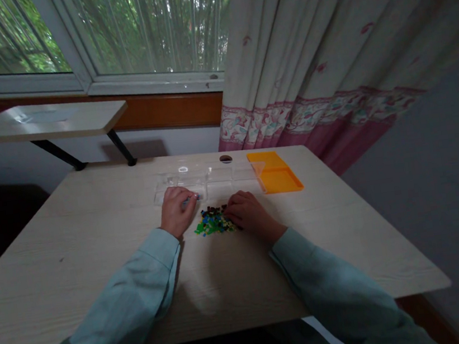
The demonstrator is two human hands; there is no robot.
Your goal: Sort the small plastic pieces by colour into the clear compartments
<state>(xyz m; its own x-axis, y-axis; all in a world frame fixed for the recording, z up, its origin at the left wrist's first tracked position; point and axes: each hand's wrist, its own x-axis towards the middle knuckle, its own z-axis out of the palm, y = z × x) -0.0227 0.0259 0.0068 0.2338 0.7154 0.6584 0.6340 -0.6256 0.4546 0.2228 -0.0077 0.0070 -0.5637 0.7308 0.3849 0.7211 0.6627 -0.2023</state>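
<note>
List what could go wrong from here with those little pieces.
The small colored pieces lie in a loose pile, so the right hand could scatter some across the tabletop. The left hand is at the near edge of the clear divided tray; a bump might shift it.

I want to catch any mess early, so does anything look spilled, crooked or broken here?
Only the pieces stand out: they lie loose in a mixed heap on the table, outside the clear tray. Whether they spilled or were tipped out, I can't tell. I see no obvious damage.
</note>
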